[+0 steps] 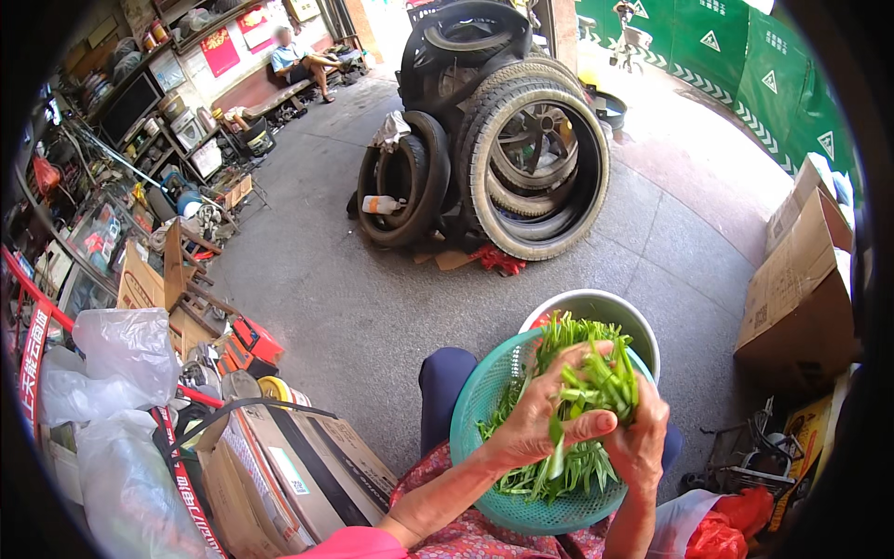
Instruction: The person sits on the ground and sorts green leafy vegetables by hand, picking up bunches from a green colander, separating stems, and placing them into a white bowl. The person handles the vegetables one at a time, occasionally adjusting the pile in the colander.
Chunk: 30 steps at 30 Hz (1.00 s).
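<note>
Between both hands is a bunch of green leafy vegetable stems [602, 383], raised above a teal plastic colander [469, 412]. My left hand [541, 412] grips the bunch from the left, its thumb pointing right. My right hand [642, 433] is wrapped around the bunch's right side, with some fingers hidden. More cut greens [552, 482] lie in the colander, which rests on my lap over a flowered red cloth [447, 475]. Just beyond it, partly covered by the colander, stands a metal basin [646, 328] with something red inside.
A stack of tyres [482, 175] stands on the grey floor ahead. Cardboard boxes [796, 279] are at right, and another carton [314, 468] at left beside plastic bags [126, 363]. Red bags [733, 520] lie near my right side. A person [300, 63] sits on a far bench.
</note>
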Each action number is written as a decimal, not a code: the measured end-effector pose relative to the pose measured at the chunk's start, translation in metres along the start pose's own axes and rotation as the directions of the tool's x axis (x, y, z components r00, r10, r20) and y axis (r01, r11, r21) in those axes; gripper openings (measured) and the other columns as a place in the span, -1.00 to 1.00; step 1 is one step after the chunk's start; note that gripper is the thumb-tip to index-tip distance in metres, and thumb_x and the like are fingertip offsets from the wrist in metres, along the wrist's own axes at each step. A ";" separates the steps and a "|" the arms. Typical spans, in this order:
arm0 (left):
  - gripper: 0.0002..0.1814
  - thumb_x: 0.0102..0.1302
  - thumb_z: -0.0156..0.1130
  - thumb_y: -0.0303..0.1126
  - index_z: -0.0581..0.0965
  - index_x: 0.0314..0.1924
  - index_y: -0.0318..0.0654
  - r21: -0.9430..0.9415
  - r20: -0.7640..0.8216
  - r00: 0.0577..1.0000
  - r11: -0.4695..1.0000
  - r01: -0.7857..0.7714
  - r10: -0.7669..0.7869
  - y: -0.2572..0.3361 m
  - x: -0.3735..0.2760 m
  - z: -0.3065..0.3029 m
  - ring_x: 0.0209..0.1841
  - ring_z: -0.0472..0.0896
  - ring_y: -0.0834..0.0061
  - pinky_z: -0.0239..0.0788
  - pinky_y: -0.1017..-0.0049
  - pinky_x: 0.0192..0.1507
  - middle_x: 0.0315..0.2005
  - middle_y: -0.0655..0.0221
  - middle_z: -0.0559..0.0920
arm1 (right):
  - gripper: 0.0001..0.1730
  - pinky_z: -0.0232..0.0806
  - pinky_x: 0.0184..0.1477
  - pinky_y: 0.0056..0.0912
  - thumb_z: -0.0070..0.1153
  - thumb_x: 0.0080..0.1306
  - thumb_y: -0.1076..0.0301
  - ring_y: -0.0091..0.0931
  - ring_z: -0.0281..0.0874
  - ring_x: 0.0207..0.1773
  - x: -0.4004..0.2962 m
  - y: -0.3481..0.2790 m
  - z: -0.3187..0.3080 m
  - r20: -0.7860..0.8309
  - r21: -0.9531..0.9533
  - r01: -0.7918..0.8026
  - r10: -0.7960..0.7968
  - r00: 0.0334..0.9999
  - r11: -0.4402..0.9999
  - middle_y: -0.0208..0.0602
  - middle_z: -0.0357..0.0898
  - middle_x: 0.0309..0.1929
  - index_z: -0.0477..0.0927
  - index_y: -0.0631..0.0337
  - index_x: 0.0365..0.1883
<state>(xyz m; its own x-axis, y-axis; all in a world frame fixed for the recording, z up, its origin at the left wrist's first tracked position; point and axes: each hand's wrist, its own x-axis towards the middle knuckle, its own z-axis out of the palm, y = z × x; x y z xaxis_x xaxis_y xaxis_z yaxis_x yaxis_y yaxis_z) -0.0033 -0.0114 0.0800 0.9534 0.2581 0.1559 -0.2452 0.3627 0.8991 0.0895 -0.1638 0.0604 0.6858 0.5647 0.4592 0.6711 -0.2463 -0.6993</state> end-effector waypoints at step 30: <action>-0.58 0.38 0.10 -0.42 0.53 0.23 -0.29 0.063 -0.292 0.716 0.734 0.676 -0.635 -0.145 0.052 -0.083 0.07 0.56 0.39 0.47 0.25 0.04 0.05 0.27 0.63 | 0.13 0.44 0.24 -0.15 0.67 -0.24 -0.15 -0.14 0.64 0.14 -0.017 0.152 0.088 0.405 0.044 -0.461 0.406 0.819 0.886 -0.03 0.67 0.06 0.50 0.19 0.28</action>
<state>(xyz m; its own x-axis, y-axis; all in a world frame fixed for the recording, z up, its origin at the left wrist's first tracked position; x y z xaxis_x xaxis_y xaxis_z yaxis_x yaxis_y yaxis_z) 0.0668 0.0239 -0.0759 0.7868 0.2157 -0.5782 0.4761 0.3839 0.7911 0.1552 -0.1413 -0.1023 0.7203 0.6814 -0.1296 0.2663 -0.4442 -0.8554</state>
